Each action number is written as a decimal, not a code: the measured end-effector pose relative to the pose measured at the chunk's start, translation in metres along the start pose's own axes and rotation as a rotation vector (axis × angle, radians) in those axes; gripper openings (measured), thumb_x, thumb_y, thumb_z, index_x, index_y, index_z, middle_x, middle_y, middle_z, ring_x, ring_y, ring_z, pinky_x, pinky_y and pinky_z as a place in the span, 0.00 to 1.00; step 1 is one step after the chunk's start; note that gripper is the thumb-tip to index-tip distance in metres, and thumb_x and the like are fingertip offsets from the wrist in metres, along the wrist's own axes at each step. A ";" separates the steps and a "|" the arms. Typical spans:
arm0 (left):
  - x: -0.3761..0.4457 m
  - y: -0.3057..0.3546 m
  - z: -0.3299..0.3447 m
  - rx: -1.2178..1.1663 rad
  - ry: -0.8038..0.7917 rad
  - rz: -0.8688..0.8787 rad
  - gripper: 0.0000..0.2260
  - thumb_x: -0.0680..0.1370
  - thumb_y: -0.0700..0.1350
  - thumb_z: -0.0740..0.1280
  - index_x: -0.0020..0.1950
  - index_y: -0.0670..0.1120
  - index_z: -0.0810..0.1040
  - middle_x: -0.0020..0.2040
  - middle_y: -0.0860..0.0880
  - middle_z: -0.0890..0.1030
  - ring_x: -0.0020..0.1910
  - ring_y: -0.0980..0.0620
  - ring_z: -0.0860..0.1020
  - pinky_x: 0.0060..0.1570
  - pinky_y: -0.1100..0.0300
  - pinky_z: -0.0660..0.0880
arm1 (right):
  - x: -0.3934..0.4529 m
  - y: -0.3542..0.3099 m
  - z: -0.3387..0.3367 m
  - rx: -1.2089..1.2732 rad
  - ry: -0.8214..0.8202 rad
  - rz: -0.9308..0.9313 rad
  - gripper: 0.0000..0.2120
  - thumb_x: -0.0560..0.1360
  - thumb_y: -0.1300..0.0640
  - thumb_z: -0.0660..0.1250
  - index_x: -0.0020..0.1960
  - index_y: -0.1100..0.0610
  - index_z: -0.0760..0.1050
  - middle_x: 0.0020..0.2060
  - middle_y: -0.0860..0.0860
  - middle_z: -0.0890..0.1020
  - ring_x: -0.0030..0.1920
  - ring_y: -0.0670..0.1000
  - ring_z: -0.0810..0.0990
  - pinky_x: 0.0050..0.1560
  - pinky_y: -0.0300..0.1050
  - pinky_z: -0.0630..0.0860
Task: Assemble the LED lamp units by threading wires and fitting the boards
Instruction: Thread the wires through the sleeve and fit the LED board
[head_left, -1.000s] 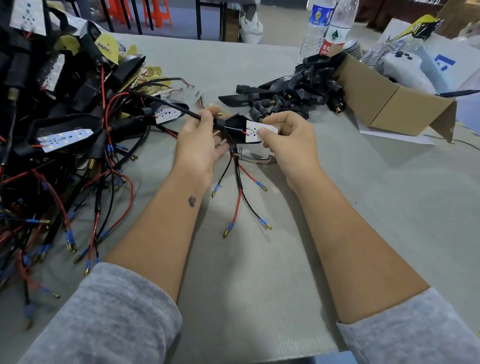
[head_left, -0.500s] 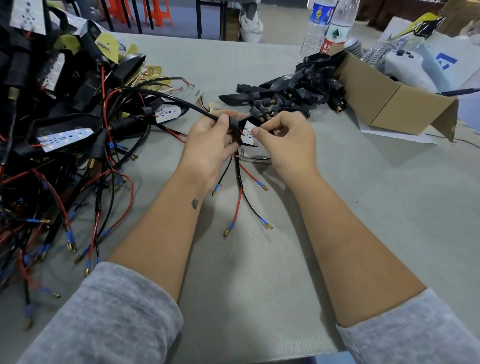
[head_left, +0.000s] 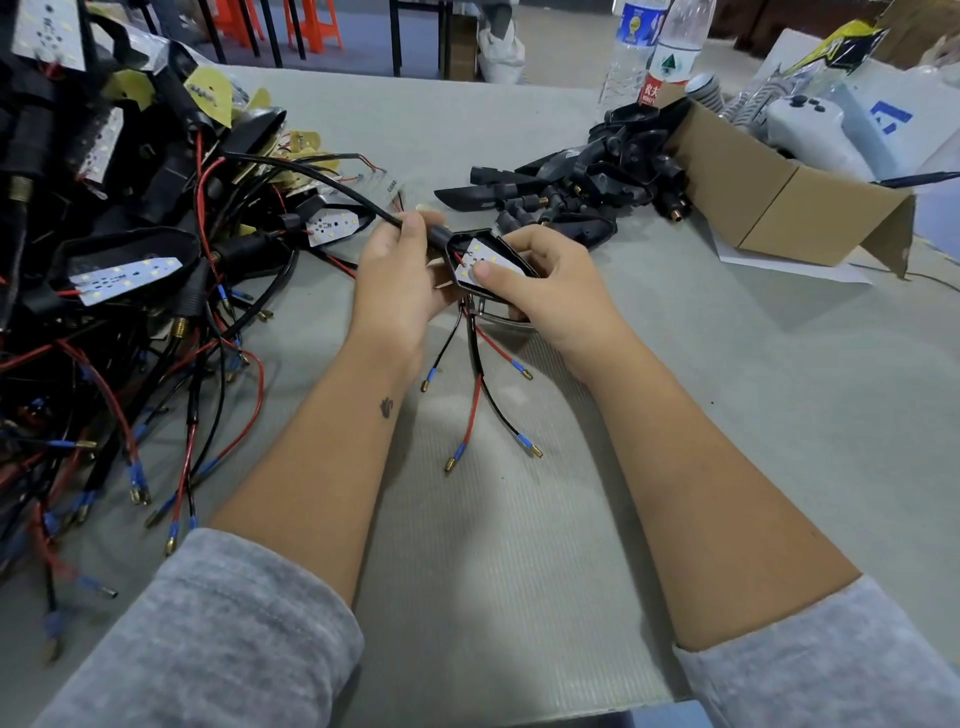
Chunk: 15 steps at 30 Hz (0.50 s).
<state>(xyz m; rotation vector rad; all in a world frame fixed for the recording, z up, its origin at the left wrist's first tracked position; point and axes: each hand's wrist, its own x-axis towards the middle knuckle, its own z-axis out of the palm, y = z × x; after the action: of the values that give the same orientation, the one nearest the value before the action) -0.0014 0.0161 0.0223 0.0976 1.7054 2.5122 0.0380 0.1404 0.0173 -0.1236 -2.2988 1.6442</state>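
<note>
A tangled heap of wired lamps (head_left: 104, 270) crowds the worktop's (head_left: 753, 415) left side. Black housings (head_left: 582, 182) and a cardboard box (head_left: 769, 192) block the far right. Bare worktop lies open near right.

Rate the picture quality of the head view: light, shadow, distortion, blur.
Head view: soft, even light, with only faint shadows under the forearms on the table; wide-angle bending curves the table's far edge and stretches the sleeves; the LED board in the black housing, between left hand and right hand, is sharp, its LEDs slightly blown out; the wire pile's left edge is softer.
</note>
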 end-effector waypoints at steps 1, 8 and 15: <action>0.000 0.000 0.000 0.009 0.002 -0.003 0.13 0.85 0.45 0.52 0.48 0.45 0.73 0.50 0.41 0.77 0.44 0.47 0.79 0.41 0.56 0.80 | 0.000 0.001 -0.001 0.010 0.000 0.000 0.06 0.72 0.59 0.74 0.44 0.53 0.77 0.40 0.59 0.81 0.39 0.49 0.76 0.41 0.46 0.74; -0.002 0.002 -0.002 0.028 -0.050 -0.017 0.16 0.84 0.46 0.55 0.41 0.46 0.76 0.40 0.46 0.77 0.36 0.52 0.78 0.38 0.57 0.76 | 0.001 -0.005 0.001 0.395 -0.106 0.133 0.15 0.76 0.47 0.63 0.34 0.54 0.73 0.29 0.48 0.75 0.29 0.47 0.71 0.31 0.40 0.66; -0.012 0.000 -0.001 0.161 -0.555 -0.048 0.15 0.83 0.43 0.56 0.41 0.40 0.78 0.28 0.51 0.78 0.26 0.53 0.76 0.30 0.63 0.74 | 0.007 -0.004 -0.003 0.511 -0.065 0.222 0.25 0.82 0.43 0.51 0.39 0.58 0.76 0.30 0.51 0.76 0.28 0.48 0.71 0.31 0.42 0.65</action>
<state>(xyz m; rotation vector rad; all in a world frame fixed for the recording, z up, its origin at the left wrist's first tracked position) 0.0104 0.0138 0.0217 0.6852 1.6296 2.0384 0.0327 0.1434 0.0233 -0.2158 -1.8845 2.3219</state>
